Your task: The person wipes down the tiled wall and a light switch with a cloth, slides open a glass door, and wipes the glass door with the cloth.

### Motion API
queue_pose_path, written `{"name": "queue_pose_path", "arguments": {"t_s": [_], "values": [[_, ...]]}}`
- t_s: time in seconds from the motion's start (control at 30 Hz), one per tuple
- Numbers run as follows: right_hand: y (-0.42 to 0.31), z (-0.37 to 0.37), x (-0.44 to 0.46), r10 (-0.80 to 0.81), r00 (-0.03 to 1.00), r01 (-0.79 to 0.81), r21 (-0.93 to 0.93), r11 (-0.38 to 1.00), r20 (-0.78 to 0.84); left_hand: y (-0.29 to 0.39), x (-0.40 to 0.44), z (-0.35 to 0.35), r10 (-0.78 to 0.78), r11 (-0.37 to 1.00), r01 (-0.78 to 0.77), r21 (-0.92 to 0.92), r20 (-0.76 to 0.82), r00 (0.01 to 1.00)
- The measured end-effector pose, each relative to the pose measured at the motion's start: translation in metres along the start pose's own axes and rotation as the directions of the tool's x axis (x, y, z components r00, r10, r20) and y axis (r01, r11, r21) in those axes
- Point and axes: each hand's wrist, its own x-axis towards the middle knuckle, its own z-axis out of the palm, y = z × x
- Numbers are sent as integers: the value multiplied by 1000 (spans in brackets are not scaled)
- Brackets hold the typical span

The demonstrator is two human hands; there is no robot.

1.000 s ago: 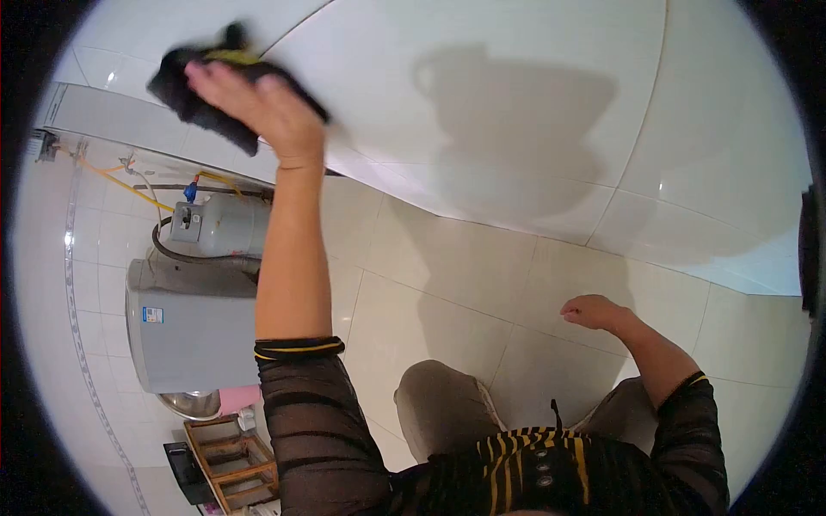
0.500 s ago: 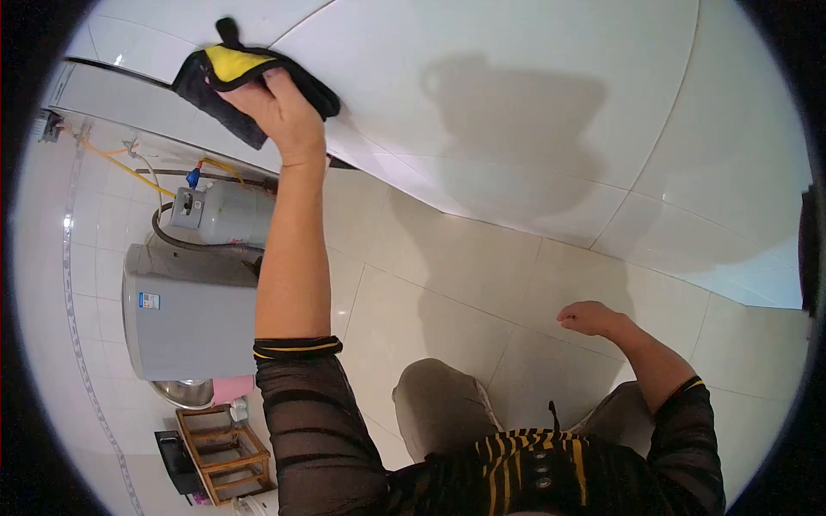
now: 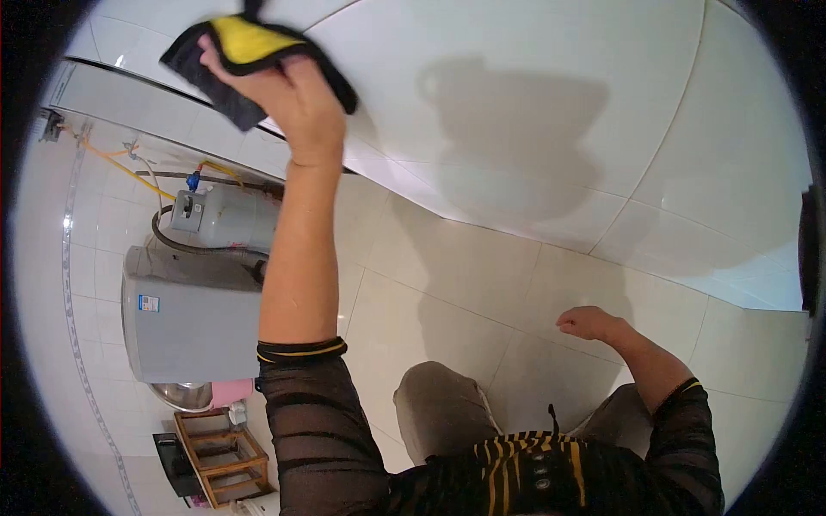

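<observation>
My left hand [image 3: 305,107] is stretched far forward and closed around a microfiber cloth [image 3: 254,43]. The cloth is yellow on one face and dark grey on the other, with a black edge. It lies against or very near the white tiled wall [image 3: 533,52], beside a dark gap at the wall's edge; exact contact I cannot tell. Low on the right, my right hand [image 3: 589,323] hangs over the floor with its fingers curled in and nothing visible in them.
On the left stand a grey gas cylinder [image 3: 228,215] with hoses and a grey appliance [image 3: 198,318]. Further down are a metal basin [image 3: 182,396], a pink container [image 3: 229,392] and a wooden stool [image 3: 224,460]. Beige tiles [image 3: 465,284] cover the floor beneath me.
My left hand and the cloth have shifted slightly up and to the right along the wall. My right hand has barely moved.
</observation>
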Motion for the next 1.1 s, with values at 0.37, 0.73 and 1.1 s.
{"name": "queue_pose_path", "arguments": {"t_s": [0.37,0.73,1.1], "values": [[6,0,-4,-26,999,26,-1,1000,-26,2,20,11,630,742,-644,186,138,765],[2,3,2,-61,998,61,-7,998,-27,-8,-11,15,248,957,-237,165,-50,967],[19,5,-2,33,999,-33,49,998,-13,-69,34,-15,211,927,-152,343,-140,967]]}}
